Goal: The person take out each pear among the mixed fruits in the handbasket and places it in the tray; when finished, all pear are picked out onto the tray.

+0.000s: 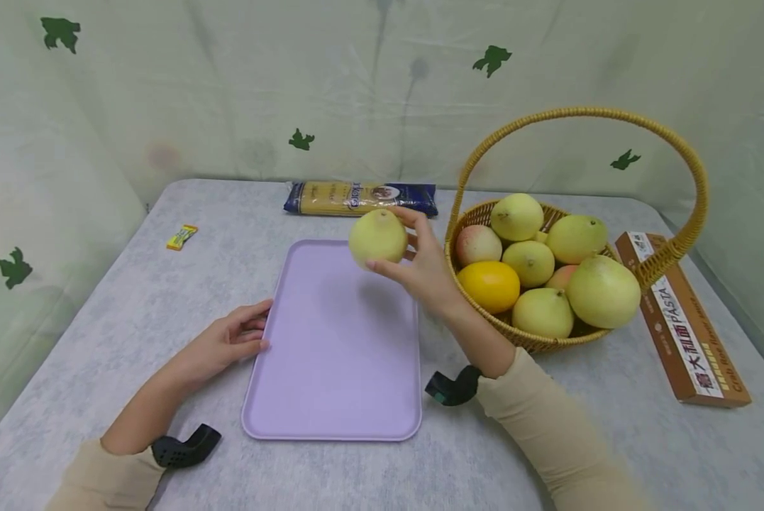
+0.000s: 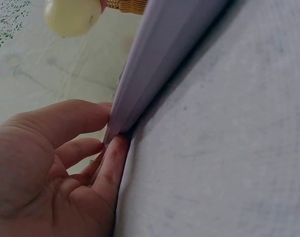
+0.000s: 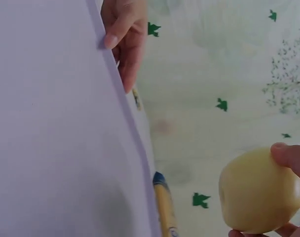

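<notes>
My right hand (image 1: 425,266) holds a round, pale yellow-green fruit (image 1: 377,238) above the far part of the lilac tray (image 1: 337,369). In the right wrist view, the thumb and fingertips grip the sides of the fruit (image 3: 258,192). At the tray's left edge is my left hand (image 1: 225,341). The left wrist view has its thumb against the rim (image 2: 121,106) and other fingers at the rim's underside, pinching it. To the right stands a wicker basket (image 1: 535,345) with a tall handle, holding several pale green fruits, a yellow fruit (image 1: 489,286) and a reddish one (image 1: 478,245).
Behind the tray lies a blue and yellow pasta packet (image 1: 359,199). A long brown pasta box (image 1: 688,326) lies right of the basket, partly behind its handle. Toward the far left is a small yellow wrapped packet (image 1: 181,237). A patterned cloth (image 1: 228,85) hangs behind the table.
</notes>
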Action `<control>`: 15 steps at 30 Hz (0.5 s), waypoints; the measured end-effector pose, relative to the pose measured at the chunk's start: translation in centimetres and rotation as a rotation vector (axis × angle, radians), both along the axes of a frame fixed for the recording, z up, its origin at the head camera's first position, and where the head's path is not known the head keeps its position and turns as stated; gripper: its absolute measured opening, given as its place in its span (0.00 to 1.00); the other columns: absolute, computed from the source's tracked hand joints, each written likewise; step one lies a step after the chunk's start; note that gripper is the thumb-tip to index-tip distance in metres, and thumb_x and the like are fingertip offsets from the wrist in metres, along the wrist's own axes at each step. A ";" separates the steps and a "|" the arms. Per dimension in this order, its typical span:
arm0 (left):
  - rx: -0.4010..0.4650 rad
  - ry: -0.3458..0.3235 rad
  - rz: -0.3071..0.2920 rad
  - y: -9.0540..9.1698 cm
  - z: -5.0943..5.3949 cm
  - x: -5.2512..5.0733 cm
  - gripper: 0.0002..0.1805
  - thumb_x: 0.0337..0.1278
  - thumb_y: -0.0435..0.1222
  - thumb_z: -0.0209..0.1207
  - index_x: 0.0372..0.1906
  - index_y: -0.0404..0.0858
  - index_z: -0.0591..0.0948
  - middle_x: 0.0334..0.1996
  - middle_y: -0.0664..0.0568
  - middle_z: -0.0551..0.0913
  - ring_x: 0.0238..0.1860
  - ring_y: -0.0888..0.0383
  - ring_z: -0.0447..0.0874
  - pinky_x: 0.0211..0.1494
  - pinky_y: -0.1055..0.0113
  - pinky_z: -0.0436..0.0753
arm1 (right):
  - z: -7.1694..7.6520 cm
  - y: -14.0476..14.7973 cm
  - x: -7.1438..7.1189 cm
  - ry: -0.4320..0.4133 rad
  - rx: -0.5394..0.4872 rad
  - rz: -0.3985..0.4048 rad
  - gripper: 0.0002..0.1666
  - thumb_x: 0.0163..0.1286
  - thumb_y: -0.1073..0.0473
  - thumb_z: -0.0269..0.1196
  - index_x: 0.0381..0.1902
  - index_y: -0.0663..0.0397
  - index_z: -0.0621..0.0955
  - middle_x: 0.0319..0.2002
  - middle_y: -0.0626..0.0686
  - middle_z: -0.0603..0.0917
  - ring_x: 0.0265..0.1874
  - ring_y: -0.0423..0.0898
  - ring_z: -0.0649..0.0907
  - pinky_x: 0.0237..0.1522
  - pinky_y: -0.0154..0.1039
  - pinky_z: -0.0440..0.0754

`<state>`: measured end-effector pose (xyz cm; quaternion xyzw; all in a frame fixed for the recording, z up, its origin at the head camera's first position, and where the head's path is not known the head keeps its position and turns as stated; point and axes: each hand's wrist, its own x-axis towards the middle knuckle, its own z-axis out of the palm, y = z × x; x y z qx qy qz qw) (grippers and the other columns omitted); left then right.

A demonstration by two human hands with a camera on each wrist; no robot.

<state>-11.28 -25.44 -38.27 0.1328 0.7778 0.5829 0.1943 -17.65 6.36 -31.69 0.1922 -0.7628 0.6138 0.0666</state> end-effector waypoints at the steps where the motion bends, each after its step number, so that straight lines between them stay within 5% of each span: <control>1: 0.001 0.002 -0.001 0.0 0.0 0.0 0.37 0.56 0.31 0.57 0.68 0.31 0.52 0.57 0.35 0.59 0.50 0.64 0.70 0.49 0.77 0.72 | -0.5 -0.6 -0.5 -0.021 0.002 0.010 0.43 0.48 0.62 0.71 0.61 0.51 0.63 0.58 0.51 0.65 0.51 0.51 0.72 0.48 0.45 0.73; 10: 0.010 0.005 -0.016 0.1 0.1 -0.2 0.37 0.57 0.30 0.56 0.68 0.30 0.51 0.57 0.34 0.58 0.50 0.65 0.70 0.49 0.77 0.72 | -4.1 -4.8 -3.5 -0.197 0.014 0.035 0.43 0.47 0.68 0.71 0.59 0.54 0.64 0.58 0.54 0.65 0.49 0.53 0.73 0.45 0.41 0.75; 15: 0.013 0.005 -0.021 0.0 0.0 -0.2 0.38 0.57 0.30 0.56 0.68 0.30 0.50 0.57 0.34 0.57 0.50 0.66 0.69 0.49 0.77 0.71 | -5.0 -5.9 -4.1 -0.211 0.042 0.084 0.43 0.48 0.69 0.70 0.61 0.53 0.63 0.59 0.54 0.65 0.51 0.50 0.72 0.47 0.40 0.74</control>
